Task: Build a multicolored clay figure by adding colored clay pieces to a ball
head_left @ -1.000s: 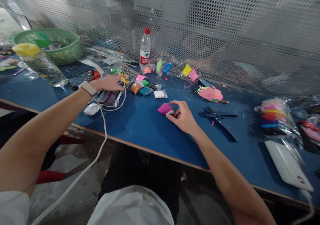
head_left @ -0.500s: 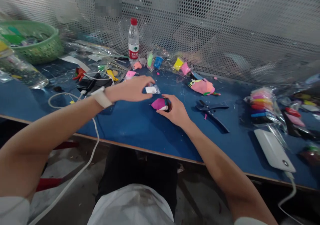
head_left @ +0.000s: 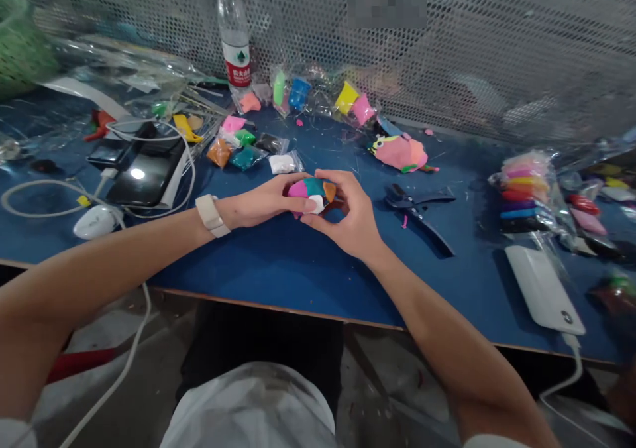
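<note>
Low over the blue table, a small clay figure [head_left: 314,187] in magenta, teal, white and orange sits between my two hands. My left hand [head_left: 271,199] is closed on its left side, thumb across the front by the white part. My right hand [head_left: 348,213] curves round its right end, thumb below and fingers above. Just behind the hands lies a clear packet of white clay [head_left: 283,164]. Packets of orange clay [head_left: 219,152] and teal clay [head_left: 246,158] are to the left of it. Part of the figure is hidden by my fingers.
Pliers-like cutters [head_left: 420,216] and a pink clay fish [head_left: 400,152] lie to the right. A water bottle [head_left: 233,44] stands against the perforated metal screen. A phone [head_left: 146,173] with looped white cables is on the left; a white power bank [head_left: 544,289] is at right.
My left hand has come down from above the white packet and closed on the clay figure. The figure has turned, so its teal and orange parts now show. The view has shifted.
</note>
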`<state>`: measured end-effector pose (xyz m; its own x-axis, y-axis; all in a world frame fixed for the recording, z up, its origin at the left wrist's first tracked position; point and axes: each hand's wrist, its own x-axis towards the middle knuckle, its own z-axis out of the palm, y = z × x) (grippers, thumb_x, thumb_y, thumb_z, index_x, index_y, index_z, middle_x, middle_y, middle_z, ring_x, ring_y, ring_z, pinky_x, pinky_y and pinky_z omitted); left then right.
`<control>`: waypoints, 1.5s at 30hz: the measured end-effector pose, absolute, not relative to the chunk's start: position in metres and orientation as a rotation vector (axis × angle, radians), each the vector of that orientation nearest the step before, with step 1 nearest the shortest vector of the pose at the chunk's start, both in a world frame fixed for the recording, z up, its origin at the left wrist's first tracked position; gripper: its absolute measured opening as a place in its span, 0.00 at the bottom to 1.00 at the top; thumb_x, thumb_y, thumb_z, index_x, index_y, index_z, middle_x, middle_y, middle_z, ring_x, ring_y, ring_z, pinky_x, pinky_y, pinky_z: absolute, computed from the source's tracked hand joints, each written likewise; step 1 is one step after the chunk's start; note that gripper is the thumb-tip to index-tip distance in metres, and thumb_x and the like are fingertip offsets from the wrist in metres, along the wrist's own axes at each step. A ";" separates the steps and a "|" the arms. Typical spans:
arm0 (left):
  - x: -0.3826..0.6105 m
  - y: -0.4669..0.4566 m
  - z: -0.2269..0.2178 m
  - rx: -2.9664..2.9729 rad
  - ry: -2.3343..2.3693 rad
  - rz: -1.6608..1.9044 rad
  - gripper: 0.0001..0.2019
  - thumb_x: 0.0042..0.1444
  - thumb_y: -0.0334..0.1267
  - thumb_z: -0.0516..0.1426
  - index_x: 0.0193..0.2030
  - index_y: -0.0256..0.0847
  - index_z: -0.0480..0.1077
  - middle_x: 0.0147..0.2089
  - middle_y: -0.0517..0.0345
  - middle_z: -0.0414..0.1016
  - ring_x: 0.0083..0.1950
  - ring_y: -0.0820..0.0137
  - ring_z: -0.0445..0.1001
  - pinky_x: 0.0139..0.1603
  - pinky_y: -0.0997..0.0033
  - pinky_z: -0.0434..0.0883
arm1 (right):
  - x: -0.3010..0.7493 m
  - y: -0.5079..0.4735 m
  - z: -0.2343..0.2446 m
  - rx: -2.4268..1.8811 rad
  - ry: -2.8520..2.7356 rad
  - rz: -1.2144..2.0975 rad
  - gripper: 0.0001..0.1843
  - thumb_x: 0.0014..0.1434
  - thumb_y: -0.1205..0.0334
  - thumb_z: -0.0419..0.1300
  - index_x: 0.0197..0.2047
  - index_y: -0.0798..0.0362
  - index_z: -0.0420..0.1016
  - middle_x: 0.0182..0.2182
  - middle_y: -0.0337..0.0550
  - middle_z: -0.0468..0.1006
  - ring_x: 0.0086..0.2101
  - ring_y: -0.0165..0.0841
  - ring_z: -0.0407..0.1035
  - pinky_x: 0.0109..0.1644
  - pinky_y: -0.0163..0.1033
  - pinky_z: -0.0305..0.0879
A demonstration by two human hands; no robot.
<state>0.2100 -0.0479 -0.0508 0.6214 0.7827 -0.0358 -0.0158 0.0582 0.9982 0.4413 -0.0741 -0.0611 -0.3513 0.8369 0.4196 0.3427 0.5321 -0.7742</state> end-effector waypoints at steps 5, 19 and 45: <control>0.201 -0.055 -0.056 1.261 0.668 0.721 0.27 0.55 0.50 0.79 0.57 0.45 0.81 0.54 0.53 0.82 0.50 0.64 0.81 0.51 0.62 0.79 | 0.432 -0.085 -0.064 -0.889 -1.785 0.979 0.37 0.63 0.28 0.77 0.66 0.36 0.78 0.68 0.47 0.78 0.54 0.47 0.84 0.49 0.54 0.90; 0.204 -0.060 -0.060 1.204 0.591 0.827 0.30 0.54 0.49 0.82 0.59 0.47 0.81 0.57 0.55 0.80 0.55 0.64 0.79 0.60 0.60 0.77 | 0.427 -0.086 -0.073 -0.971 -1.612 0.916 0.33 0.67 0.28 0.73 0.65 0.33 0.73 0.64 0.44 0.80 0.65 0.48 0.78 0.64 0.59 0.87; 0.197 -0.049 -0.065 1.595 0.710 0.900 0.32 0.63 0.60 0.75 0.59 0.42 0.70 0.51 0.54 0.78 0.42 0.70 0.77 0.44 0.66 0.78 | 0.433 -0.078 -0.075 -0.896 -1.589 0.873 0.36 0.59 0.39 0.83 0.62 0.39 0.76 0.55 0.42 0.80 0.47 0.38 0.82 0.46 0.45 0.84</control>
